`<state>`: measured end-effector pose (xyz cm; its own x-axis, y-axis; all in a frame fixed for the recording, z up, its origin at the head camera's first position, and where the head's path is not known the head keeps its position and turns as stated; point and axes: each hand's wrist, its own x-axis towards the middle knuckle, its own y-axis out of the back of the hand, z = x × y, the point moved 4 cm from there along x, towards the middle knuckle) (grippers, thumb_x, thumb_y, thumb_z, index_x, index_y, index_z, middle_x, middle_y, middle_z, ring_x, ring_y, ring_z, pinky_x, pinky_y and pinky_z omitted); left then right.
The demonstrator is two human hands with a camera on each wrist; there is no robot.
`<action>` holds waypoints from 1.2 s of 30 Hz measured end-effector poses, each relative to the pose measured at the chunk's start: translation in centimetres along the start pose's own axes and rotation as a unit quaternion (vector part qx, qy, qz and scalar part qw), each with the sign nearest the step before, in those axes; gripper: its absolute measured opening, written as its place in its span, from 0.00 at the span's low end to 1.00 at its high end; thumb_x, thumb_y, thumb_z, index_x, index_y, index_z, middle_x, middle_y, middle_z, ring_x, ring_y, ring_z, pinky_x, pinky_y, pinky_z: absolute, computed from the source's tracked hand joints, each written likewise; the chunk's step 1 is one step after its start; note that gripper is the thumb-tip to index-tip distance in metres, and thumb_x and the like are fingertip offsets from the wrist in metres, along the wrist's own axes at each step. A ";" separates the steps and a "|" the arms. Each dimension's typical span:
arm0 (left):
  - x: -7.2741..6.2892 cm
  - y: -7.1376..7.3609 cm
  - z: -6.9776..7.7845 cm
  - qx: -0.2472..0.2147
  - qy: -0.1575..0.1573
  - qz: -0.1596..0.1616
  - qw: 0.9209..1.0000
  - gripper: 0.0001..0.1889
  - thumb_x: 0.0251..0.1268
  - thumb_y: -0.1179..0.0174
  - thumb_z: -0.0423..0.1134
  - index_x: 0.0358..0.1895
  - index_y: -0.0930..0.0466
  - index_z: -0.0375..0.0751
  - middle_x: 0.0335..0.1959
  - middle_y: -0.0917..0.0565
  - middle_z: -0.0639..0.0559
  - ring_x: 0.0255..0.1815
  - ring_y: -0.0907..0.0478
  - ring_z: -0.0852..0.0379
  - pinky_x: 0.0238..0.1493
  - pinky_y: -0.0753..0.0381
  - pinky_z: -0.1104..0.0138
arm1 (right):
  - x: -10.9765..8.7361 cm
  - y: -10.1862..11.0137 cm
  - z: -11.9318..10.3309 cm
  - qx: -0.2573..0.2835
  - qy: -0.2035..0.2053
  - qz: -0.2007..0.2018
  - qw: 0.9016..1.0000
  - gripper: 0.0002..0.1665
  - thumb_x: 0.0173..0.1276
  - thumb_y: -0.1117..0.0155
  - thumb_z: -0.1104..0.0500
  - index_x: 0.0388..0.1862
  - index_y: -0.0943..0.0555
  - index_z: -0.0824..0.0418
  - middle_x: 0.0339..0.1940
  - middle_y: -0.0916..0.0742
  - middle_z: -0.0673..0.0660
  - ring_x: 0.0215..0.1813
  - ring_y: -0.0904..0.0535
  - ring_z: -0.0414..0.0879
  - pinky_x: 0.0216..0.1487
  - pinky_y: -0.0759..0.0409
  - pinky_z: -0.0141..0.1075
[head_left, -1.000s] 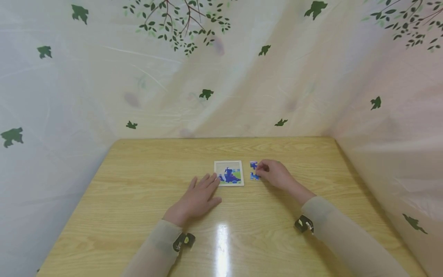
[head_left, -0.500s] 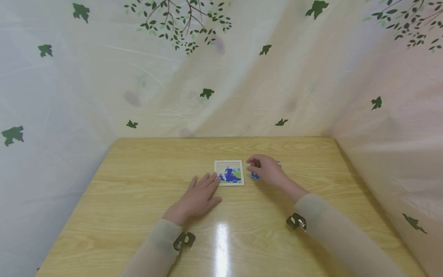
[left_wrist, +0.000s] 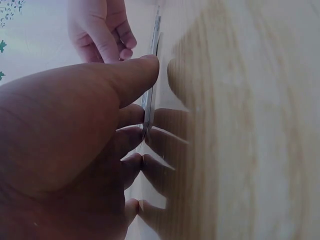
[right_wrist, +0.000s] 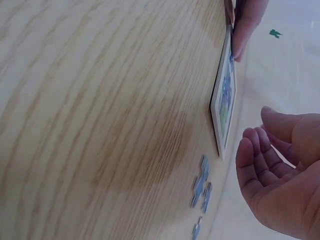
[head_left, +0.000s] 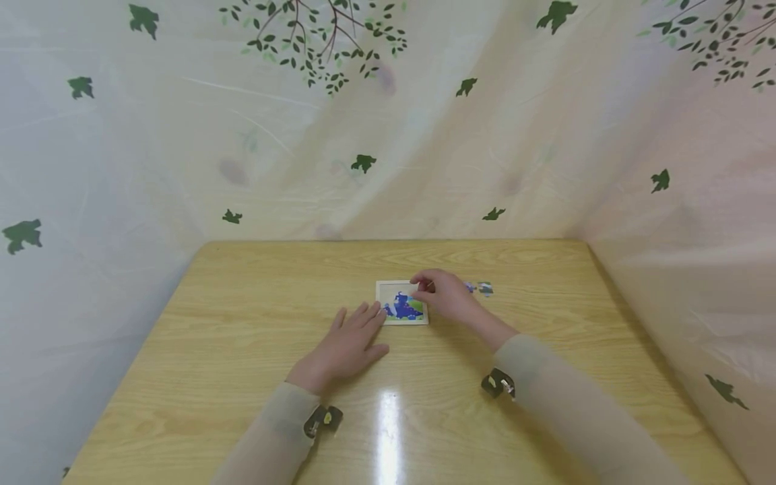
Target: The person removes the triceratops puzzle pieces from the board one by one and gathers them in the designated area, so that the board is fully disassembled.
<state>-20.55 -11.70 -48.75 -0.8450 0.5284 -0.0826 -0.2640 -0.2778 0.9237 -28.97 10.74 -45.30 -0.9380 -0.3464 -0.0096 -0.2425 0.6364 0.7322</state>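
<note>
Right hand [head_left: 447, 296]: fingers bent inward, thumb and forefinger close together, over the frame's upper right corner; whether a puzzle piece sits between the tips cannot be told from either the head or the right wrist view.
Left hand [head_left: 342, 345]: laid out nearly flat with fingers extended and thumb spread, fingertips touching the frame's lower left corner; it grips nothing and seems to be steadying.
Square white-rimmed puzzle frame [head_left: 412, 324]: flat on the table, between the two hands and just beyond the left fingertips.
Blue-and-green cartoon picture [head_left: 403, 308]: assembled across the lower part of the frame, so that share of the work looks done.
Pale grey bare strip [head_left: 393, 288]: along the top inside the frame, at least on its left; this upper part appears left to fill.
Small blue-patterned jigsaw pieces [right_wrist: 201, 183]: at least three lie loose beside the frame in the right wrist view, so several placements seem to remain.
Light wood-grain table [head_left: 254, 296]: beneath everything, glossy enough to reflect a bright streak.
Whitish leaf-printed cloth [head_left: 285, 168]: hangs behind the table.
</note>
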 end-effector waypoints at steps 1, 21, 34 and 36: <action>0.0 0.0 0.0 0.000 0.000 0.000 1.000 0.39 0.89 0.48 0.58 0.90 0.43 0.41 0.92 0.47 0.44 0.92 0.54 0.39 0.88 0.65 0.37 | 0.2 -0.2 -0.1 0.002 -0.001 -0.003 1.000 0.17 0.81 0.29 0.60 0.65 0.13 0.63 0.45 0.11 0.53 0.51 0.14 0.49 0.56 0.12 0.45; 0.2 -0.1 -0.1 0.006 0.001 -0.002 1.000 0.38 0.89 0.48 0.59 0.90 0.43 0.42 0.92 0.47 0.45 0.92 0.54 0.39 0.88 0.64 0.36 | 1.7 -2.3 -0.3 -0.026 -0.013 -0.045 0.999 0.19 0.79 0.28 0.63 0.67 0.14 0.62 0.45 0.12 0.52 0.47 0.17 0.47 0.54 0.14 0.44; 0.1 0.1 0.1 0.007 0.000 0.000 1.000 0.38 0.89 0.48 0.58 0.90 0.42 0.41 0.92 0.47 0.45 0.92 0.53 0.39 0.88 0.63 0.36 | 1.9 -2.5 -0.4 -0.072 -0.012 -0.049 0.996 0.20 0.77 0.26 0.65 0.65 0.13 0.64 0.47 0.13 0.56 0.50 0.17 0.49 0.57 0.14 0.45; 0.1 0.0 0.1 0.007 -0.001 0.001 1.000 0.38 0.89 0.48 0.58 0.90 0.42 0.41 0.92 0.47 0.45 0.92 0.53 0.39 0.88 0.63 0.36 | 1.9 -2.5 -0.4 -0.074 -0.014 -0.049 0.996 0.19 0.77 0.26 0.65 0.65 0.12 0.64 0.47 0.13 0.56 0.50 0.17 0.50 0.58 0.14 0.46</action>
<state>-20.58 -11.63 -48.69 -0.8449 0.5289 -0.0801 -0.2554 -0.2673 0.9291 -30.03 8.19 -46.90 -0.9186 -0.3811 -0.1041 -0.2966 0.4912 0.8190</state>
